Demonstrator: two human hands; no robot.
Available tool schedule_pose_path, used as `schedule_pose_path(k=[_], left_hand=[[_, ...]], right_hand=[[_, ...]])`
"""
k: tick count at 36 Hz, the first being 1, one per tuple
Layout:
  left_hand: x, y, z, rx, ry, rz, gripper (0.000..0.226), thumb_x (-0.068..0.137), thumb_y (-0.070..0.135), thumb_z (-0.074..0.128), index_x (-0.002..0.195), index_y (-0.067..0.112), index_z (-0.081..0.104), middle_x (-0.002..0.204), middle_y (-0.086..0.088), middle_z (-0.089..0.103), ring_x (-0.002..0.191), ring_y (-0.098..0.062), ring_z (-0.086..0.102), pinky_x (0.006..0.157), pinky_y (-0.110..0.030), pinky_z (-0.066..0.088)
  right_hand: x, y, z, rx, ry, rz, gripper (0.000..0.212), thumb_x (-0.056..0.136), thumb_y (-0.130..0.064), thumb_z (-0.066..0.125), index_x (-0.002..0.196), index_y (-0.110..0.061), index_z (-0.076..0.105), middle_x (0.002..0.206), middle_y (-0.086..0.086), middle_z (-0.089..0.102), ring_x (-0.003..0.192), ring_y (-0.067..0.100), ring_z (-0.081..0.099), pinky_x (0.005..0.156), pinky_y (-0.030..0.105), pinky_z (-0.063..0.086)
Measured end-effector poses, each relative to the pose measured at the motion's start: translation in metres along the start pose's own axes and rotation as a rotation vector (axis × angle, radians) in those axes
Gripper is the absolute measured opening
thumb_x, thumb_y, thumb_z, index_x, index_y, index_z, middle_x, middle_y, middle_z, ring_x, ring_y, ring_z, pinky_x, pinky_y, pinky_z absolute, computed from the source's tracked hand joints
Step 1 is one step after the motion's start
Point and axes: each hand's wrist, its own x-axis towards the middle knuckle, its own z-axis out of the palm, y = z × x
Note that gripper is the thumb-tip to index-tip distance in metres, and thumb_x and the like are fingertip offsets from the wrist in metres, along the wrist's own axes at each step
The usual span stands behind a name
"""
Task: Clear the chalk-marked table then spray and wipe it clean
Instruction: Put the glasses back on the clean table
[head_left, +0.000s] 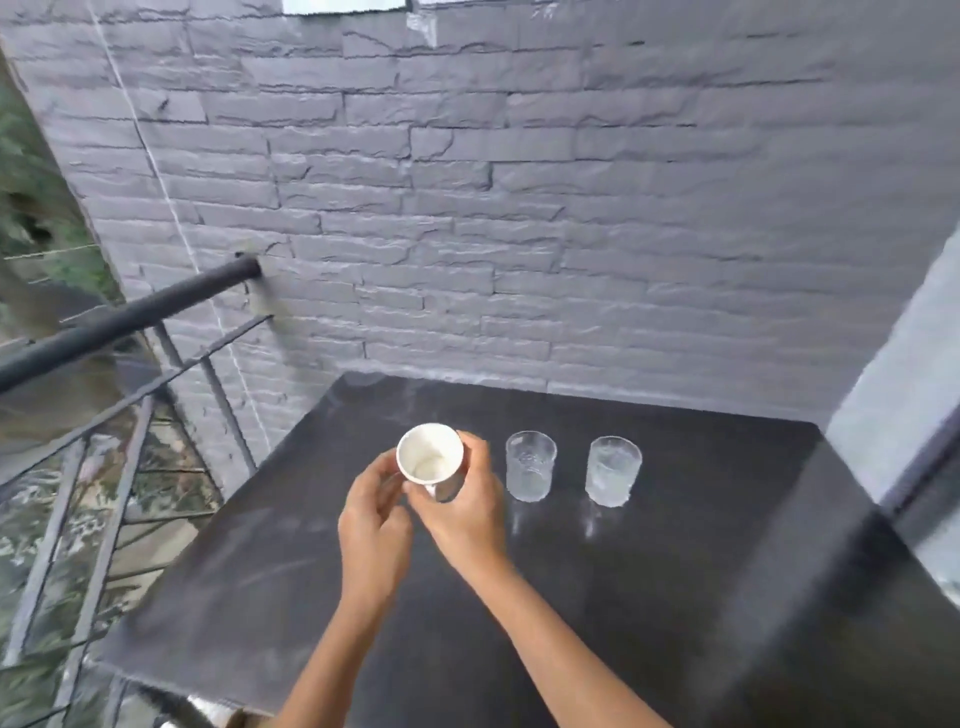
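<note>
1. Currently only the head view: right hand (467, 512) is wrapped round a white cup (430, 456), fingers curled on its far side and thumb on the near side.
2. Left hand (374, 525) sits just beside the cup's lower part with its fingers bent. I cannot tell whether it actually pinches the cup or only touches it.
3. The cup is over the middle of the dark table (675, 597), left of two clear glasses (531, 466) (613, 472) that stand apart from each other. It looks lifted off the surface.
4. Orientation: the cup's long axis is near vertical, mouth up and, by my read, tipped slightly toward the camera. The inside shows pale, and any contents are unclear.
5. Step, as I judge it, is clearing the cup off:
   - keep it upright
   - carry it with one firm hand
   - route it left or toward the body, away from the glasses
6. Chalk haze (363, 402) shows at the far left of the table, near the grey brick wall (519, 208).
</note>
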Motion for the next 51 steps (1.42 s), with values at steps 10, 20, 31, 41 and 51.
schedule_pose_path(k=[10, 20, 31, 41, 51], left_hand=[[-0.011, -0.028, 0.139, -0.014, -0.423, -0.070, 0.064, 0.076, -0.018, 0.039, 0.121, 0.022, 0.060, 0.114, 0.005, 0.068, 0.104, -0.002, 0.064, 0.082, -0.008, 0.048], [-0.008, -0.074, 0.196, 0.151, -0.568, -0.253, 0.069, 0.073, -0.017, 0.038, 0.120, 0.031, 0.056, 0.102, 0.009, 0.070, 0.084, 0.005, 0.063, 0.067, -0.005, 0.045], [0.008, -0.099, 0.210, 0.224, -0.578, -0.355, 0.065, 0.073, -0.017, 0.038, 0.112, 0.031, 0.055, 0.096, 0.008, 0.069, 0.082, 0.014, 0.061, 0.063, -0.004, 0.044], [0.007, -0.112, 0.212, 0.237, -0.568, -0.416, 0.065, 0.073, -0.017, 0.038, 0.115, 0.030, 0.058, 0.105, 0.008, 0.069, 0.089, 0.011, 0.063, 0.064, -0.004, 0.046], [0.009, -0.120, 0.203, 0.328, -0.640, -0.365, 0.077, 0.071, -0.014, 0.037, 0.141, 0.019, 0.040, 0.133, 0.000, 0.056, 0.124, -0.015, 0.052, 0.102, -0.026, 0.043]], right_hand=[[0.025, 0.096, -0.116, -0.158, 0.243, 0.198, 0.058, 0.061, -0.025, 0.081, 0.112, -0.024, 0.053, 0.108, -0.011, 0.059, 0.101, 0.006, 0.057, 0.087, 0.028, 0.049], [0.040, 0.181, -0.129, -0.166, 0.208, 0.458, 0.050, 0.059, -0.020, 0.079, 0.101, -0.024, 0.052, 0.100, -0.008, 0.059, 0.090, 0.005, 0.059, 0.075, 0.026, 0.052], [0.051, 0.220, -0.114, -0.230, 0.149, 0.589, 0.052, 0.056, -0.024, 0.080, 0.097, -0.025, 0.048, 0.097, -0.010, 0.057, 0.087, 0.008, 0.059, 0.071, 0.025, 0.051], [0.048, 0.223, -0.109, -0.263, 0.128, 0.589, 0.053, 0.058, -0.033, 0.079, 0.097, -0.022, 0.046, 0.098, -0.008, 0.052, 0.085, 0.010, 0.058, 0.067, 0.032, 0.052], [0.046, 0.214, -0.117, -0.351, 0.049, 0.538, 0.079, 0.066, -0.041, 0.078, 0.130, -0.017, 0.038, 0.127, -0.005, 0.045, 0.115, 0.014, 0.051, 0.084, 0.026, 0.046]])
